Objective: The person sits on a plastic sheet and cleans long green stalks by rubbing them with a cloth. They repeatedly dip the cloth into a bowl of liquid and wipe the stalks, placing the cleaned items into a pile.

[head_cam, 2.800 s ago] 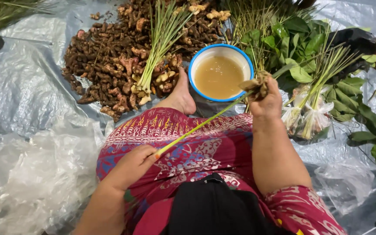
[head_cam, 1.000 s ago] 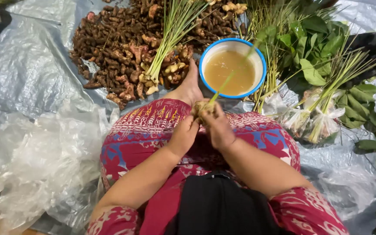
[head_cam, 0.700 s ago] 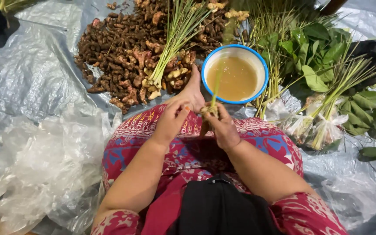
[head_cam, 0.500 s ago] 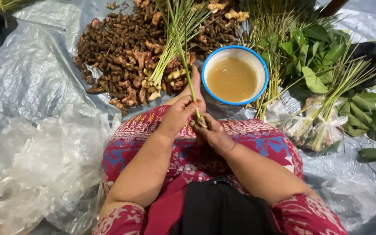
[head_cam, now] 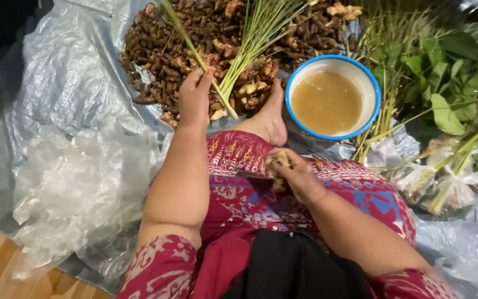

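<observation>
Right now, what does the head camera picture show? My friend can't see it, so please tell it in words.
A seated person's left hand holds a long green stalk over a heap of brown roots, while the right hand grips a small pale bundle on the lap. A blue-rimmed bowl of cloudy brownish liquid sits by the foot, with leafy greens beside it.

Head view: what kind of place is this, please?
Probably a floor workspace for sorting and bundling fresh herbs and roots. A plastic sheet covers the floor, with a heap of brown rhizomes, lemongrass stalks and leafy greens spread beside a bowl of cloudy liquid.
</observation>
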